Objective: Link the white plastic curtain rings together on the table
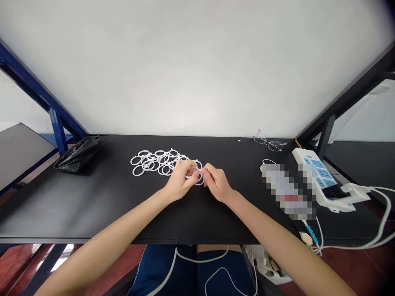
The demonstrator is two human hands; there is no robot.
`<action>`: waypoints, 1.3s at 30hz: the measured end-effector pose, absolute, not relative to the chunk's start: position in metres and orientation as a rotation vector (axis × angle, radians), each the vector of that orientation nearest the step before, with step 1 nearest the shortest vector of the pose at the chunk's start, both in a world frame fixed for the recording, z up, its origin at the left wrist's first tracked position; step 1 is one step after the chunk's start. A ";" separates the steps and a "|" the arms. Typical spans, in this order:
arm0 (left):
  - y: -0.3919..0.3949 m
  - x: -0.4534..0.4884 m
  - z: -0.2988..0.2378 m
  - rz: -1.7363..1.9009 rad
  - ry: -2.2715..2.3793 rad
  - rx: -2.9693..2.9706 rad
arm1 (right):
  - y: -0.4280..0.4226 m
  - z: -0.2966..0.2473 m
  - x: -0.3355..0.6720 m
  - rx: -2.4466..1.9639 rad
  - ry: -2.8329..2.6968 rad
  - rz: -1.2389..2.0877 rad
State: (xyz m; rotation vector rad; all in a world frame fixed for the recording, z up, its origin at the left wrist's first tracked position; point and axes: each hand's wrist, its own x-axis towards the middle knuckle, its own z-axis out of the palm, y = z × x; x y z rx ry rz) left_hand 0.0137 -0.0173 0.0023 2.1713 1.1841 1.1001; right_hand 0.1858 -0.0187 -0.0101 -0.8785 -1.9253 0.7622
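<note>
My left hand is closed on a white plastic ring, its thumb and fingers pinching the rim. Close beside it, my right hand pinches at the right edge of that ring; its fingertips hide what exactly lies between them. Other white rings show just behind and below the fingertips. To the left, several white rings, some with small knobs on their rims, lie overlapping in a loose pile on the black table.
A black plastic bag lies at the far left. Eyeglasses rest near the wall on the right. A blurred-out device with a cable and a white power strip with blue sockets occupy the right side. White cables hang past the front edge.
</note>
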 end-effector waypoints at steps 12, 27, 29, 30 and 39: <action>-0.022 0.022 -0.004 1.060 1.081 2.335 | -0.021 -0.015 0.193 -0.888 -1.834 0.745; -0.017 0.014 0.000 1.154 1.138 2.315 | -0.020 -0.025 0.197 -0.847 -1.670 0.779; -0.014 0.011 0.002 1.183 1.180 2.329 | -0.020 -0.023 0.198 -0.858 -1.695 0.735; -0.012 0.009 0.003 1.195 1.204 2.337 | -0.020 -0.021 0.197 -0.868 -1.705 0.706; 0.004 -0.003 -0.004 0.983 1.248 2.587 | -0.017 -0.007 0.192 -0.969 -1.680 0.510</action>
